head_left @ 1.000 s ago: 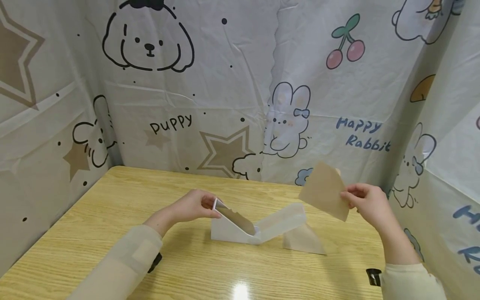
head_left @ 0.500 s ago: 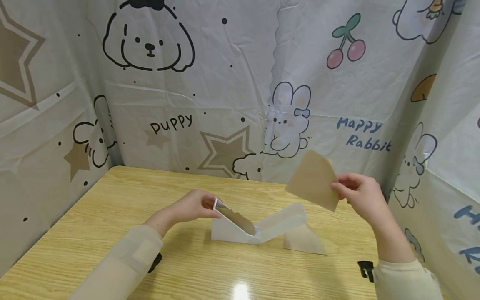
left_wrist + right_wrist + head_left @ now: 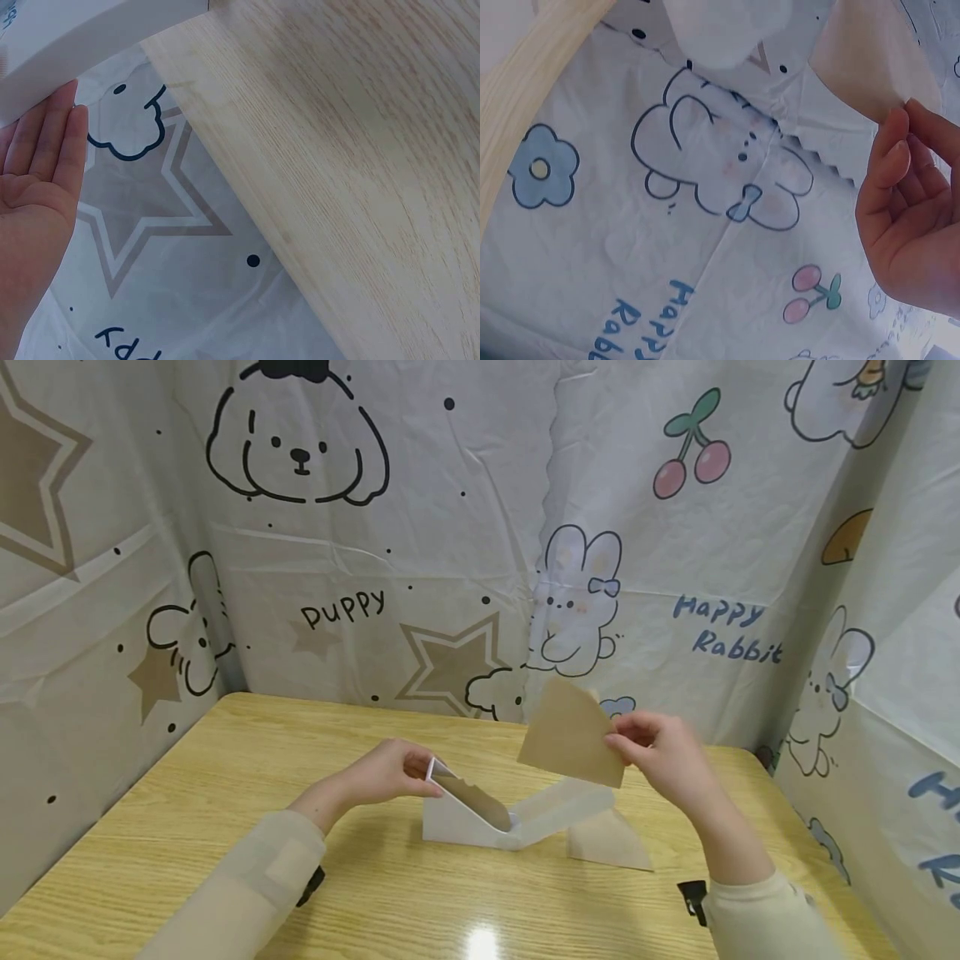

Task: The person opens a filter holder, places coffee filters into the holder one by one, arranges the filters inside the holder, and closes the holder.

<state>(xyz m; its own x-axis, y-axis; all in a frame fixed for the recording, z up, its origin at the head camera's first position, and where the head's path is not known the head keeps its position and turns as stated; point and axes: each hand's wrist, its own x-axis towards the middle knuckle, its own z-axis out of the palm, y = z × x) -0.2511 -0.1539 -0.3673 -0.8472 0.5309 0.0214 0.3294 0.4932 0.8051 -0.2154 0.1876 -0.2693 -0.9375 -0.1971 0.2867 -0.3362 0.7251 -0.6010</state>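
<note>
Tabletop (image 3: pixel 375 893) | box (image 3: pixel 459 820) lengthwise left-right, flap (image 3: pixel 562 808) rightward | left fingers (image 3: pixel 422 787) grip it | right fingers (image 3: pixel 628 748) pinch paper (image 3: pixel 572 735)

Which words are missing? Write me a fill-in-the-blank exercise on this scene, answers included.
1. The hand gripping the white box is the ____ one.
2. In the head view, the brown sheet pinched by the right hand appears ____ (higher/lower) than the other sheet.
3. The black word on the cloth reads ____.

Missing words: left; higher; Puppy.
</note>
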